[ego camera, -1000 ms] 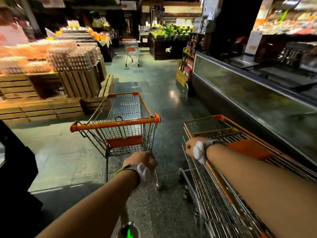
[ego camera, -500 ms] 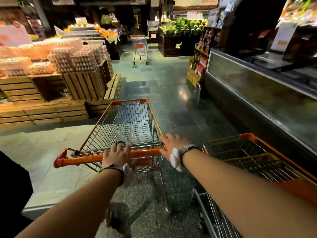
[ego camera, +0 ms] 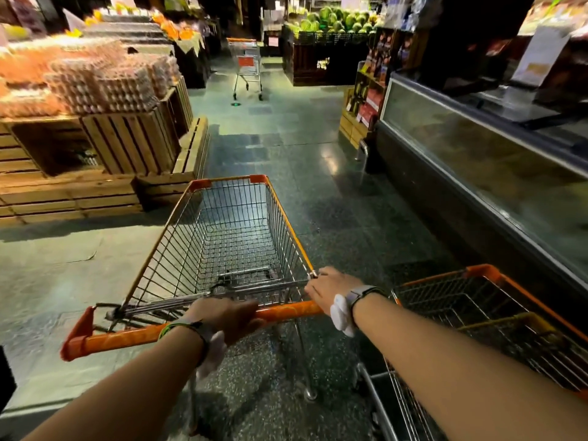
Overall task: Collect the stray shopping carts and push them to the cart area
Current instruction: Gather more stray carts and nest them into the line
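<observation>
Head view: wire shopping cart with orange plastic handle (ego camera: 222,246), just left of second orange-rimmed cart (ego camera: 496,316). Handle gripped by left hand (ego camera: 227,315) and right hand (ego camera: 329,289). Even pressure advised; third cart (ego camera: 246,68) well ahead.

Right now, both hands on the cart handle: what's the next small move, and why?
Probably push the near cart straight ahead down the aisle toward the stray cart. The left hand and right hand both grip its orange handle, its basket is empty, and the floor between looks open. Another cart stands close on the right, so keep left of it.
</observation>
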A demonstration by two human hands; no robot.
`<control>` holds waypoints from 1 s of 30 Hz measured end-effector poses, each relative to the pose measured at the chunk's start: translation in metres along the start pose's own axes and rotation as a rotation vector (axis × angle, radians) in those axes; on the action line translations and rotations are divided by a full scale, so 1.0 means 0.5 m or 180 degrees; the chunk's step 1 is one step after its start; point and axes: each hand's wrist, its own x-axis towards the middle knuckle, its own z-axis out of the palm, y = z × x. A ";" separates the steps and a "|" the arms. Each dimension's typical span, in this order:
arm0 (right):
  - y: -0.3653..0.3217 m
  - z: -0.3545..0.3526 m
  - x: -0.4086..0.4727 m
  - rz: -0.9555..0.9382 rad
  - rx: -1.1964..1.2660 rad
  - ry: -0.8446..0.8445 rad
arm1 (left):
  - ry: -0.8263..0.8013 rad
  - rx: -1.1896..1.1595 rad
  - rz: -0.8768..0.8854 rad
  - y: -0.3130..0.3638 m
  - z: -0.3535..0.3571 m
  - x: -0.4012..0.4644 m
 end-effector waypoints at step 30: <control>0.459 -0.017 0.160 -0.0152 0.0778 0.2377 | 0.0488 -0.0156 0.0255 0.138 -0.095 0.531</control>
